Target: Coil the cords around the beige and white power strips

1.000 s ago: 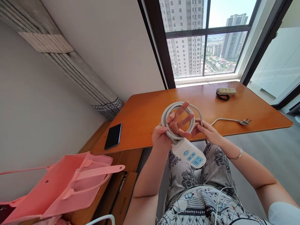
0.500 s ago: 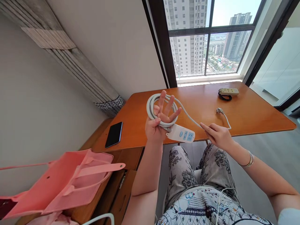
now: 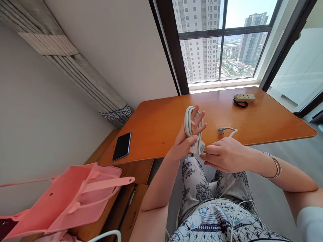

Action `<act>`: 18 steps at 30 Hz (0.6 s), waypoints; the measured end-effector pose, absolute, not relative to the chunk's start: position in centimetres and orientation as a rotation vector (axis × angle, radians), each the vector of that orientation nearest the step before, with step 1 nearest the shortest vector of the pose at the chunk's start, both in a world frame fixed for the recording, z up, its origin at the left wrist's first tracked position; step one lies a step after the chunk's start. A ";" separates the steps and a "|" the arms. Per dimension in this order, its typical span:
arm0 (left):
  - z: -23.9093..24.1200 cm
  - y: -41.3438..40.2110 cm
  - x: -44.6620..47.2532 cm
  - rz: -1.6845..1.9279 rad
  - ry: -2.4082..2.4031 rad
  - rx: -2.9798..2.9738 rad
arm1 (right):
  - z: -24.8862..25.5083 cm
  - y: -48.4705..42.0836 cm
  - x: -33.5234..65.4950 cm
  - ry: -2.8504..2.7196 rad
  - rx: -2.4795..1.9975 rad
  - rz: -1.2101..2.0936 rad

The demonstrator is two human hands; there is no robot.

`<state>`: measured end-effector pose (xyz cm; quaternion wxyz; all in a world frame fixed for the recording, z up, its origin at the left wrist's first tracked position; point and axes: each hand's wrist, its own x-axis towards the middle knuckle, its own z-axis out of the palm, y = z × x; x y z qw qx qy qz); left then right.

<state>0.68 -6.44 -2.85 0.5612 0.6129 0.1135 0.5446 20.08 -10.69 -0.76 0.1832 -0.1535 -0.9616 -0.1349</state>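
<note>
My left hand [image 3: 182, 144] holds a coil of white cable [image 3: 187, 121], which loops round its raised, spread fingers while the thumb presses at the bottom. Under the coil hangs a white power strip [image 3: 202, 146], turned edge-on and partly hidden by my hands. Close by on the right, my right hand [image 3: 227, 155] is closed with its fingertips on the cable's running length, just below the coil. The cable's free end comes out behind my right hand, and its plug [image 3: 221, 130] is over the table's front part.
On the wooden table [image 3: 161, 117] lie a black phone [image 3: 122, 146] at the left and a cream power strip [image 3: 244, 97] with a black cord at the back right. A pink bag [image 3: 73, 198] rests on the drawer cabinet at lower left. A window [image 3: 222, 50] stands behind the table.
The coil and left hand have moved right and turned more edge-on. My right hand has come in to the left, bringing the cable against the coil; the plug has been drawn left.
</note>
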 end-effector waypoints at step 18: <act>-5.7 -7.7 2.4 0.537 0.139 1.342 | 3.2 -7.6 20.8 -2.473 -0.722 0.189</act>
